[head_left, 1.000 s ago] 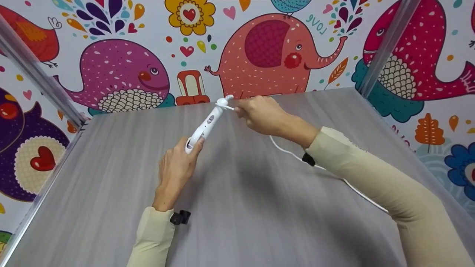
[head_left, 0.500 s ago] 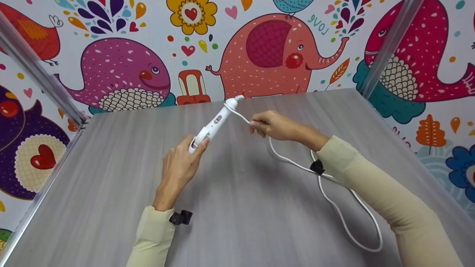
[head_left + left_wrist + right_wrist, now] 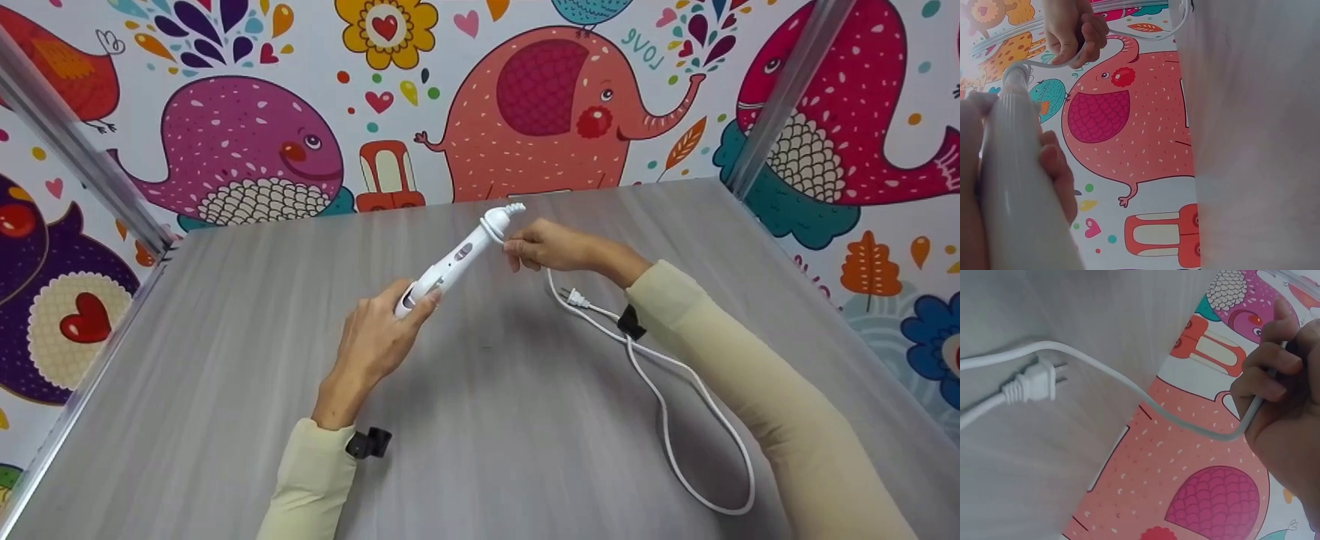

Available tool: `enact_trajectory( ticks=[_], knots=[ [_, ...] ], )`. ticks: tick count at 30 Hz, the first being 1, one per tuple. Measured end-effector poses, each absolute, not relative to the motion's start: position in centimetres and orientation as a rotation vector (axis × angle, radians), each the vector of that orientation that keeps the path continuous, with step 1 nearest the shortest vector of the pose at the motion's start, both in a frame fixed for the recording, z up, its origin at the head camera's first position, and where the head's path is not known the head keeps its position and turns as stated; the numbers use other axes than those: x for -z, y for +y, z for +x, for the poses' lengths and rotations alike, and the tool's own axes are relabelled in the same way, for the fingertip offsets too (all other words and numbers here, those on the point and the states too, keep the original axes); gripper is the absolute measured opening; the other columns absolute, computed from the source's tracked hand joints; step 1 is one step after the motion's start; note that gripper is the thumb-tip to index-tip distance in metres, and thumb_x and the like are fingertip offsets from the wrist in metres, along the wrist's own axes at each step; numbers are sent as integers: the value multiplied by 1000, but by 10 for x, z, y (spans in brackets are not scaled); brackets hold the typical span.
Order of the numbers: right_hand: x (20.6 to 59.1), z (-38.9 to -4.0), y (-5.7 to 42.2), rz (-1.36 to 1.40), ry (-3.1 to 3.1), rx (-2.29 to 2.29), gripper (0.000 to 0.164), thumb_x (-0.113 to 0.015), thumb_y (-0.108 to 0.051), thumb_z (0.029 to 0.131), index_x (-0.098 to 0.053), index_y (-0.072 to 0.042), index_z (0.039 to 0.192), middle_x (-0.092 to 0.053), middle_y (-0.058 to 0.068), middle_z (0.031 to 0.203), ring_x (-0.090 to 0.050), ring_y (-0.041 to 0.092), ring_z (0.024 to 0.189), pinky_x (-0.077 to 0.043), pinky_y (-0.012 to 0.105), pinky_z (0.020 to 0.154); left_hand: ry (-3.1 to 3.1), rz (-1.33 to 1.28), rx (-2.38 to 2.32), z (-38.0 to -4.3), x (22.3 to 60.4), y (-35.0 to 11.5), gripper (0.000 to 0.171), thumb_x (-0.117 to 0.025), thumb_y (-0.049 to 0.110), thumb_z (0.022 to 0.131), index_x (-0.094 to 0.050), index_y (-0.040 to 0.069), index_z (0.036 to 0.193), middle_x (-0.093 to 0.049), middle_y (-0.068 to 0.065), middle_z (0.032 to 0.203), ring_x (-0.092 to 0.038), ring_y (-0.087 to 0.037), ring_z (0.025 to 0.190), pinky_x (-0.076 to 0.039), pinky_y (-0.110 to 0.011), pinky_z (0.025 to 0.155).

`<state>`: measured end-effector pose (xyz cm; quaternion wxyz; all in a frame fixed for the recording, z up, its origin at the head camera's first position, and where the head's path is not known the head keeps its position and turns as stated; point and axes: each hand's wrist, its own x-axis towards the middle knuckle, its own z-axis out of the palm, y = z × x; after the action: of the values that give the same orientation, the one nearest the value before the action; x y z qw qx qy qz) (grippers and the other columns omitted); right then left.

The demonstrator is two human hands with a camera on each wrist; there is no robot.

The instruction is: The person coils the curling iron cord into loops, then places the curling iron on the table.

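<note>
Clearly, the left hand (image 3: 381, 330) has its fingers curled round the lower end of a slim white plastic wand-shaped appliance (image 3: 463, 253), tilted above the grey wood-grain table (image 3: 487, 435). Just beside its far end, the right hand (image 3: 551, 246) grasps a thin white cord (image 3: 1224, 437) — wrapped round that end — while a white two-pin plug (image 3: 1039, 382) sits beside another stretch of cord.

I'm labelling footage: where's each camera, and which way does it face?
Head: head-worn, facing forward-down over the grey table; left hand, right hand, cream sleeves show.
Left wrist: wrist-worn, along the white rod-shaped appliance; both hands show.
Right wrist: wrist-worn, facing the white two-pronged plug; right hand shows.
Wrist views share the white cord.
</note>
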<state>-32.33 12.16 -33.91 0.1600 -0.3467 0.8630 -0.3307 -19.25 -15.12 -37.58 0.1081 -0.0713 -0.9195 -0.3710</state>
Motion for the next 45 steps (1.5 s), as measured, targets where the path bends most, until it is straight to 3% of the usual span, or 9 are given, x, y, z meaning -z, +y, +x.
enact_trajectory(
  ticks=[5, 8, 12, 16, 20, 27, 31, 38, 45],
  knots=[
    [325, -329, 118, -950, 2618, 767, 27, -54, -20, 103, -72, 0, 95, -56, 7, 75, -47, 15, 69, -39, 28, 66, -2716, -264, 1111, -192, 376, -152, 38, -58, 48, 97, -67, 15, 115, -65, -6, 85, -57, -20, 71, -40, -30, 59],
    [312, -331, 114, -921, 2698, 683, 21, -58, -15, 100, -74, -1, 100, -66, 11, 86, -54, 19, 75, -46, 31, 70, -2722, -281, 1132, -191, 376, -153, 39, -58, 47, 97, -66, 15, 117, -66, -6, 87, -58, -20, 73, -41, -31, 60],
    [294, -334, 108, -1000, 2747, 543, 20, -68, -9, 93, -75, -4, 111, -74, 14, 105, -65, 26, 89, -56, 39, 85, -2733, -286, 1148, -191, 374, -154, 40, -59, 47, 97, -66, 16, 120, -67, -6, 91, -59, -21, 77, -42, -31, 62],
    [279, -335, 103, -1117, 2782, 361, 17, -68, -5, 92, -75, -4, 108, -74, 15, 97, -64, 27, 84, -56, 38, 83, -2756, -297, 1113, -190, 373, -155, 41, -60, 46, 96, -66, 16, 124, -70, -7, 95, -61, -22, 79, -44, -31, 63],
    [265, -332, 96, -1100, 2798, 228, 17, -70, -15, 93, -77, -7, 106, -74, 11, 92, -61, 23, 78, -53, 33, 74, -2766, -339, 1054, -190, 374, -154, 40, -62, 44, 95, -67, 16, 123, -71, -7, 92, -60, -20, 74, -44, -31, 61],
    [246, -321, 83, -1164, 2852, -47, 26, -81, -29, 83, -79, -11, 103, -76, 8, 88, -65, 23, 79, -55, 34, 75, -2776, -393, 1025, -188, 374, -151, 41, -63, 45, 94, -67, 16, 122, -73, -6, 97, -62, -20, 75, -49, -32, 63],
    [246, -313, 77, -1310, 2885, -279, 30, -81, -30, 83, -78, -8, 104, -77, 10, 90, -70, 26, 81, -57, 36, 78, -2811, -405, 1000, -188, 374, -151, 43, -64, 46, 94, -67, 14, 123, -73, -7, 103, -64, -21, 79, -51, -35, 68],
    [257, -301, 74, -1440, 2919, -512, 29, -78, -28, 87, -75, -7, 106, -76, 12, 87, -69, 27, 71, -58, 37, 70, -2891, -380, 958, -189, 375, -151, 45, -64, 47, 94, -68, 14, 124, -73, -7, 107, -64, -22, 84, -52, -38, 74],
    [270, -296, 81, -1337, 2966, -292, 31, -78, -29, 86, -75, -6, 106, -76, 11, 90, -71, 27, 79, -58, 39, 77, -2950, -295, 801, -188, 372, -153, 51, -65, 52, 91, -68, 14, 125, -73, -9, 109, -64, -24, 83, -54, -41, 74]
  ],
)
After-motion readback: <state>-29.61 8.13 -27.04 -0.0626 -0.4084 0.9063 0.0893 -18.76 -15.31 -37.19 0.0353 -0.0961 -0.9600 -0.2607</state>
